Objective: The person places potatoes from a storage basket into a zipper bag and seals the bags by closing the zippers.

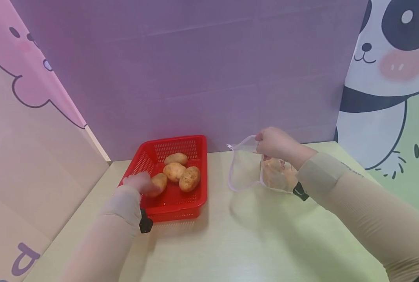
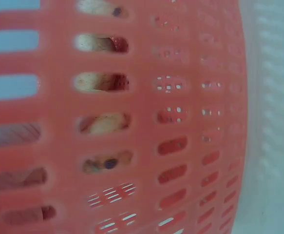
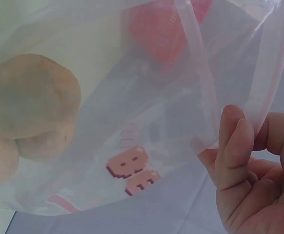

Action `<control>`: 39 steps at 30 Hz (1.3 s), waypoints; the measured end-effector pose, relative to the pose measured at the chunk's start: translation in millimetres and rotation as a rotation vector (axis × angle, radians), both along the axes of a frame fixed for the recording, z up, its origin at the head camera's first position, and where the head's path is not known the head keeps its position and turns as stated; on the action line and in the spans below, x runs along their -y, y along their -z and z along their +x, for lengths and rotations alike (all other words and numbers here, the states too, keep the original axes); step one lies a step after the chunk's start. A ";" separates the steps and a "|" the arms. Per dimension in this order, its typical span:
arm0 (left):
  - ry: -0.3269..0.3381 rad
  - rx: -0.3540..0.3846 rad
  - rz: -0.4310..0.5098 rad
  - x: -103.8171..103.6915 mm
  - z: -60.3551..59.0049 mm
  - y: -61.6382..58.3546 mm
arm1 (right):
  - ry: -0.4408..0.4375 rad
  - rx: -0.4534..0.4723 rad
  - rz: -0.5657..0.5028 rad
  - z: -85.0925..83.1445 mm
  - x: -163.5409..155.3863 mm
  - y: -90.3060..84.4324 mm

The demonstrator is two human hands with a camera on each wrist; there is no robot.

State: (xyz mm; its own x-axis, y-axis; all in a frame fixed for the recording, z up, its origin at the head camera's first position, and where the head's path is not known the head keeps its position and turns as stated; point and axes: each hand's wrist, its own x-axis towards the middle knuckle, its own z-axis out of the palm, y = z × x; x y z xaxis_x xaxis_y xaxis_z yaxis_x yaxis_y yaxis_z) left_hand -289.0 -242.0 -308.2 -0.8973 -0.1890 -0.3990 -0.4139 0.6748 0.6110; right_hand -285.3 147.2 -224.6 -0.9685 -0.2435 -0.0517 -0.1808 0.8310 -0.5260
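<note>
In the head view, a red plastic basket (image 1: 203, 176) holds several potatoes, including a potato (image 1: 189, 179) at its right. My left hand (image 1: 138, 182) reaches over the basket's left side and grips the leftmost potato (image 1: 159, 183), its fingers partly blurred. The left wrist view shows mostly the slotted basket wall (image 2: 142, 97), which hides most of the hand. My right hand (image 1: 274, 143) pinches the upper edge of a clear zip bag (image 1: 246, 172), whose mouth gapes toward the basket. Inside the bag lie several potatoes (image 3: 32, 97), and pink printing marks its side.
Both things rest on a pale table (image 1: 209, 250). A purple panel (image 1: 202, 78) stands right behind them. Printed side walls rise at left and right, one with a panda (image 1: 375, 129). The bag stands to the right of the basket, with a strip of tabletop between.
</note>
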 end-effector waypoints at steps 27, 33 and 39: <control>0.251 -0.302 0.100 -33.6 -3.0 -40.7 | 0.006 0.002 -0.026 1.3 -1.4 -2.0; 0.337 -0.320 0.100 -68.1 5.5 -53.0 | 0.007 0.000 -0.024 0.7 -2.2 -2.3; 0.406 -0.365 0.133 -103.5 14.5 -55.9 | 0.008 -0.007 -0.022 0.2 -2.0 -1.3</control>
State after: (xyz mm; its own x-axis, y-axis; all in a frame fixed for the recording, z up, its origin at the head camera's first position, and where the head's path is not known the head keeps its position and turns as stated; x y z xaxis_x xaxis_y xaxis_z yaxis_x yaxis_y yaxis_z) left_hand -274.5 -138.5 -252.3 -0.9718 0.2312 -0.0454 0.1177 0.6435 0.7563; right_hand -285.1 149.2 -223.3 -0.9707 -0.2369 -0.0400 -0.1780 0.8207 -0.5430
